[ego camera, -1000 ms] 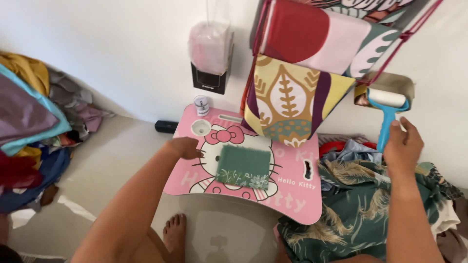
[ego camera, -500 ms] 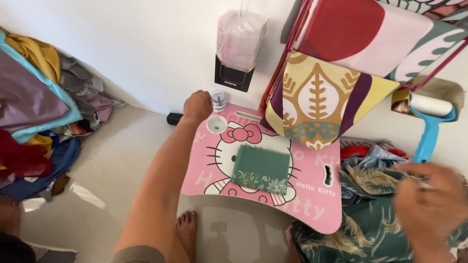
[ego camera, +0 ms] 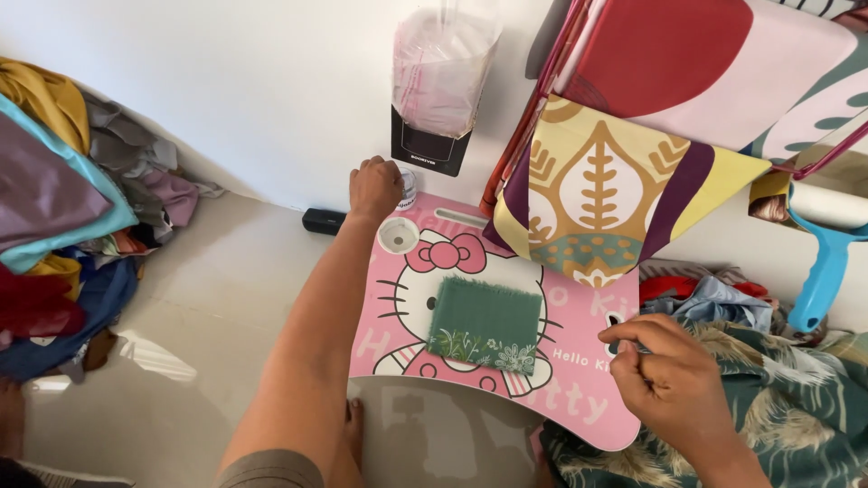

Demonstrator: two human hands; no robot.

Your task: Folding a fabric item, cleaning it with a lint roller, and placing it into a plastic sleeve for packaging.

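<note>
A pink cartoon-cat lap table (ego camera: 579, 398) stands on the floor in front of me. A folded green cloth (ego camera: 488, 323) with a flowered edge lies in its middle. My left hand (ego camera: 373, 188) reaches to the table's far edge and is closed around a small pale bottle (ego camera: 409, 188), just behind the round cup recess (ego camera: 398, 235). My right hand (ego camera: 671, 372) hovers over the table's right edge with its fingers pinched together; I see nothing in it.
A blue lint roller (ego camera: 821, 267) rests at the far right. Patterned cloths (ego camera: 615, 181) hang from a red rack above the table. Clothes are piled at left (ego camera: 63, 217) and lower right (ego camera: 796, 425). A bag-covered black box (ego camera: 441, 81) and black device (ego camera: 324, 220) sit by the wall.
My right hand let go of the lint roller and came down to the table's right edge. My left hand moved from the table top to the small bottle at the far edge.
</note>
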